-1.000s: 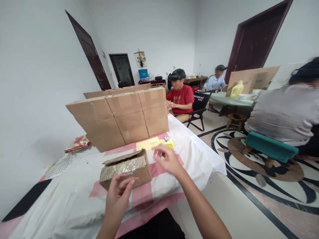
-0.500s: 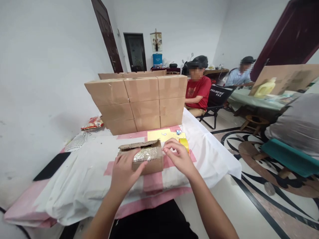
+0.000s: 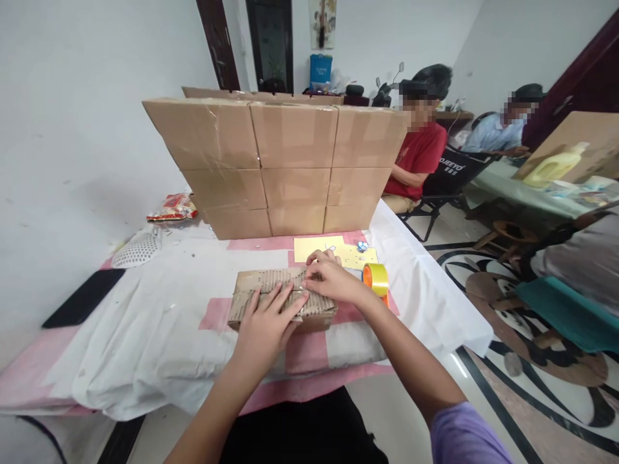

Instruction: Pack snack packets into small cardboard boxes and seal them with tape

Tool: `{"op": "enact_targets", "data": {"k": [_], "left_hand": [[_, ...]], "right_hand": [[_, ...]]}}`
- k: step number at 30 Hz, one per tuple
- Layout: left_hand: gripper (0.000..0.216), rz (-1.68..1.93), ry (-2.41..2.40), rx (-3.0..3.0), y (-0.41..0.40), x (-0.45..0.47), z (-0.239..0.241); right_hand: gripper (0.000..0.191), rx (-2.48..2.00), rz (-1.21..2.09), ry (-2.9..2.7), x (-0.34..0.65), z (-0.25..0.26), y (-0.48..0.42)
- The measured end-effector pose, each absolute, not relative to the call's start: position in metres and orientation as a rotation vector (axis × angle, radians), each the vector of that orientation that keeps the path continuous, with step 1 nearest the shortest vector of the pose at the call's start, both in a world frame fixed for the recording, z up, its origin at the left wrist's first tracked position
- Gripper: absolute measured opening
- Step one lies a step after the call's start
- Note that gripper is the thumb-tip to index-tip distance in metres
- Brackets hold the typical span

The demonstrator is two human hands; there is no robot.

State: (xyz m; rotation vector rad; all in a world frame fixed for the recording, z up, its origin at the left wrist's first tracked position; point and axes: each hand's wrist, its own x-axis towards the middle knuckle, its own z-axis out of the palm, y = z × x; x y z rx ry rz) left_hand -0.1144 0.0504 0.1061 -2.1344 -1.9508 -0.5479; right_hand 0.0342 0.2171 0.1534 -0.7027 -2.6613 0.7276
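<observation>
A small cardboard box (image 3: 244, 283) lies on the cloth in front of me, its ribbed top flaps folded down. My left hand (image 3: 271, 316) presses on the top with its fingers spread. Over the right part of the lid, my right hand (image 3: 331, 277) has its fingertips pinched together close to the left fingers. A shiny bit of clear tape (image 3: 300, 291) shows just below those fingertips; whether they grip it is unclear. To the right of the box stands a yellow tape roll (image 3: 377, 278) with an orange core.
A wall of stacked cardboard boxes (image 3: 294, 148) rises behind yellow paper sheets (image 3: 314, 248). On the left lie a red snack packet (image 3: 173, 207), a white perforated object (image 3: 138, 250) and a black flat object (image 3: 84, 298). A person in red (image 3: 420, 158) sits behind the right side.
The raised back flap of the box is now down. My left hand has moved onto the lid, and my right hand has come leftward from beside the box to above it. The view has shifted.
</observation>
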Motion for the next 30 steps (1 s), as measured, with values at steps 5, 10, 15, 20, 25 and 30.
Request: {"op": "enact_targets", "data": {"k": [5,10,15,20,25,30], "left_hand": [[0.04,-0.513,-1.935,-2.085,0.053,-0.11,0.102],[0.04,-0.555,-1.928,-2.139,0.053,-0.108,0.109],[0.047,-0.669,-1.769,-2.256,0.049,-0.111,0.108],[0.058,-0.8,-1.623,-2.237,0.051,-0.111,0.098],[0.051,-0.869,-1.475,-2.097,0.043,-0.112,0.089],[0.036,-1.08,-1.451,-1.931,0.037,-0.143,0.046]], "right_hand": [[0.027,-0.893,0.501,-2.537,0.036,0.144,0.214],[0.052,-1.035,0.771,-2.214,0.041,0.118,0.216],[0.088,-0.691,1.428,-1.97,0.076,0.087,0.197],[0.147,-0.685,1.245,-2.2,0.103,0.061,0.161],[0.111,-0.755,0.89,-2.007,0.099,0.058,0.145],[0.086,-0.781,0.767,-1.445,0.14,0.109,0.172]]}}
